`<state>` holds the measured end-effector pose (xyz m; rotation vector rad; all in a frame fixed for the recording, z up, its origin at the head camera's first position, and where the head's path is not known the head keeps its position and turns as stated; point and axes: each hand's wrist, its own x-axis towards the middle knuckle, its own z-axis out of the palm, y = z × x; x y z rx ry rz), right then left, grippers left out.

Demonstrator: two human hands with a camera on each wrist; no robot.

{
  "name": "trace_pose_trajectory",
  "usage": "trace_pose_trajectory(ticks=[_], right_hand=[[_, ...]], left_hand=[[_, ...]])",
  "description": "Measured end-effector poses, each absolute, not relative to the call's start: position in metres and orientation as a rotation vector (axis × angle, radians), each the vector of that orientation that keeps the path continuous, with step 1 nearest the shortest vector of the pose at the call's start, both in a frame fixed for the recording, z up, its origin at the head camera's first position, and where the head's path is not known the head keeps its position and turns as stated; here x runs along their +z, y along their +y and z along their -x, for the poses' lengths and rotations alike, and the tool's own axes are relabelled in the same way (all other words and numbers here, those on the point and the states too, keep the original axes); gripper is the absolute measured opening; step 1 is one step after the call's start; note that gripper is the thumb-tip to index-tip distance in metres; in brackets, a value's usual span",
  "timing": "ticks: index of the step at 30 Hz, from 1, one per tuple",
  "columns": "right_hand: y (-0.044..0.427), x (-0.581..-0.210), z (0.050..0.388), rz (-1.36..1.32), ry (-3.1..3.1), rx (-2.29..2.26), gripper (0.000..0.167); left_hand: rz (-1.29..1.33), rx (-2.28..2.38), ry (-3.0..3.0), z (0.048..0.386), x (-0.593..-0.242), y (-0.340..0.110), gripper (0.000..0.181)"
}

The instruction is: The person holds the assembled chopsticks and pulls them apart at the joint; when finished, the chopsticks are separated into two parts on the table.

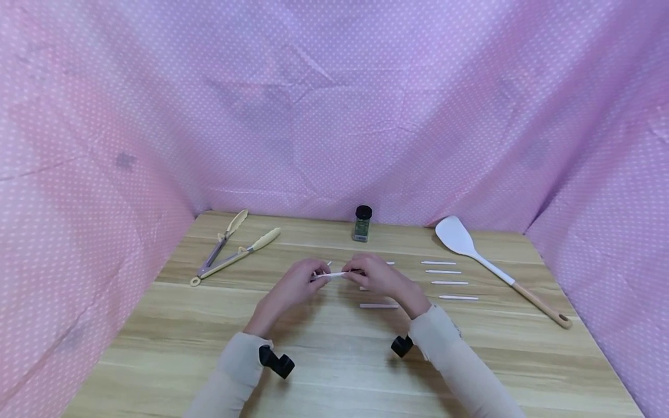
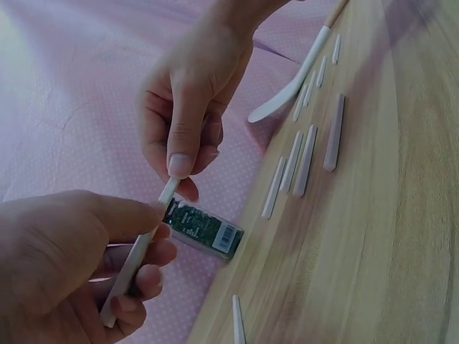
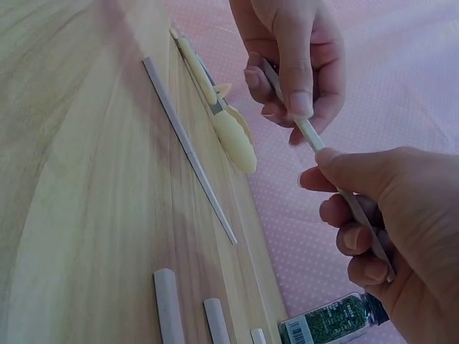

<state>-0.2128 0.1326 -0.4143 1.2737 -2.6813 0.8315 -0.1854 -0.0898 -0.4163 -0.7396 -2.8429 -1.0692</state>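
Observation:
Both hands hold a slim white tapered stick [image 1: 337, 274] between them over the middle of the table. My left hand [image 1: 300, 283] pinches one end between thumb and fingers, its other fingers curled along the shaft [image 2: 129, 269]. My right hand [image 1: 384, 278] pinches the other end, thumb on top, fingers curled beneath. Whether this is one stick or two end to end, I cannot tell, as the fingertips cover the middle. A long thin stick [image 3: 190, 154] lies on the table near the left hand. Several shorter white sticks [image 1: 378, 306] lie under and beside the right hand.
Several more sticks [image 1: 450, 283] lie in a row to the right. A white turner [image 1: 456, 235] with a wooden handle lies beyond them. Open cream-tipped tongs [image 1: 225, 268] rest at the left. A black-capped herb jar [image 1: 362, 225] stands at the back, before a pink dotted cloth [image 1: 334, 116].

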Motion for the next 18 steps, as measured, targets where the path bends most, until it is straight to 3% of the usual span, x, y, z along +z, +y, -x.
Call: trace_pose_trajectory(ticks=[18], right_hand=[[0.137, -0.406, 0.209, -1.243, -2.652, 0.859, 0.012]], left_hand=[[0.883, -0.924, -2.837, 0.186, -0.4, -0.082, 0.007]])
